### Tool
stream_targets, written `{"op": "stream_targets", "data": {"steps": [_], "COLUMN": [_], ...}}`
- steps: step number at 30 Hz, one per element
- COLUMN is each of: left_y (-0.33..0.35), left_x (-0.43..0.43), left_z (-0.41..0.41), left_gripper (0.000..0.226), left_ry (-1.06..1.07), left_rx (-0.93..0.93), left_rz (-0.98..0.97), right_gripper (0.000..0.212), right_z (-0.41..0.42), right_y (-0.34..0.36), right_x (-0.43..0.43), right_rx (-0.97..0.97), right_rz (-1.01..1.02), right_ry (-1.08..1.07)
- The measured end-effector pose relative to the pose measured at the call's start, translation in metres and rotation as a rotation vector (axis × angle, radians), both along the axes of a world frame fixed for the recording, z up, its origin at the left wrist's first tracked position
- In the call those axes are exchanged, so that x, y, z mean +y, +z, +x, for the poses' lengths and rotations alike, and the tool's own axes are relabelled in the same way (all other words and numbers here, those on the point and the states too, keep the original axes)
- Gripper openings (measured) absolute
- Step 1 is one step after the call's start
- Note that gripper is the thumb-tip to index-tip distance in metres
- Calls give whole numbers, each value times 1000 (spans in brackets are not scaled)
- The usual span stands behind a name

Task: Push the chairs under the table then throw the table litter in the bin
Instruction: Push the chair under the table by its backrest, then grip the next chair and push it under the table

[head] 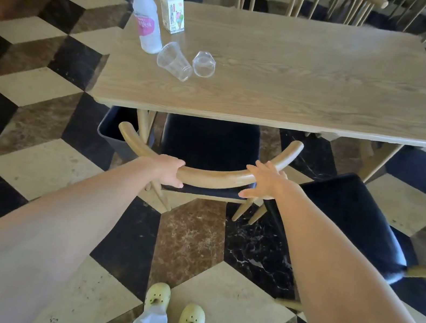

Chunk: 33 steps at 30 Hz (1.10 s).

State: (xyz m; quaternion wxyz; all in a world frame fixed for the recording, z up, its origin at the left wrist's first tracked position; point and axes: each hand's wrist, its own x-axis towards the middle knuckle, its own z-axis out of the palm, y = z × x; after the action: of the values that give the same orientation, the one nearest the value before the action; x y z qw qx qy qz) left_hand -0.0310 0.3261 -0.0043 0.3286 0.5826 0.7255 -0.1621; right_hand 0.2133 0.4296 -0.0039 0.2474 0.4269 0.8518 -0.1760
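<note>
Head view, left hand point(169, 169) gripping chair backrest point(215, 174), right hand point(266, 182) spread flat on it

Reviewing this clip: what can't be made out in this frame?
- Bin: mostly hidden by the table and chair; contents unseen.
- Second chair: backrest cut off at the right edge.
- Bottle and carton: labels too small; fill unknown.
- Left hand, right hand: palms hidden.

Looks like a café or restaurant dining room: long wooden table point(293, 70), matching curved-back chairs point(204, 172) with dark padded seats (more rows behind), polished cube-pattern marble floor point(42, 168), used drink litter left on the tabletop
</note>
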Motion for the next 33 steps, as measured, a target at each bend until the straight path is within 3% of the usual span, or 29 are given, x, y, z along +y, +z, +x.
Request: {"op": "stream_targets", "data": {"steps": [6,10,13,21,33], "left_y": [37,70,92,123,89], "left_x": [-22,-32,-38,-74,-145], "left_z": [15,28,38,66,144], "left_gripper": [68,66,61,54,58], "left_ry": [-72,-211,-257,-286,-368], "left_rx": [62,41,9,-96,-193], "left_rz": [-101,-179,-125,35,-86], "right_gripper": [87,91,92,64,69], "right_z": [13,26,37,77,151], "right_y": [32,65,87,135,97], "right_x": [-24,-35,-47,-129,-238], "right_rx": [133,52,-15,14,-2], "right_rz": [-201,-231,-225,-246,-302], "right_ry": [-158,-166,-140,-189,-345]}}
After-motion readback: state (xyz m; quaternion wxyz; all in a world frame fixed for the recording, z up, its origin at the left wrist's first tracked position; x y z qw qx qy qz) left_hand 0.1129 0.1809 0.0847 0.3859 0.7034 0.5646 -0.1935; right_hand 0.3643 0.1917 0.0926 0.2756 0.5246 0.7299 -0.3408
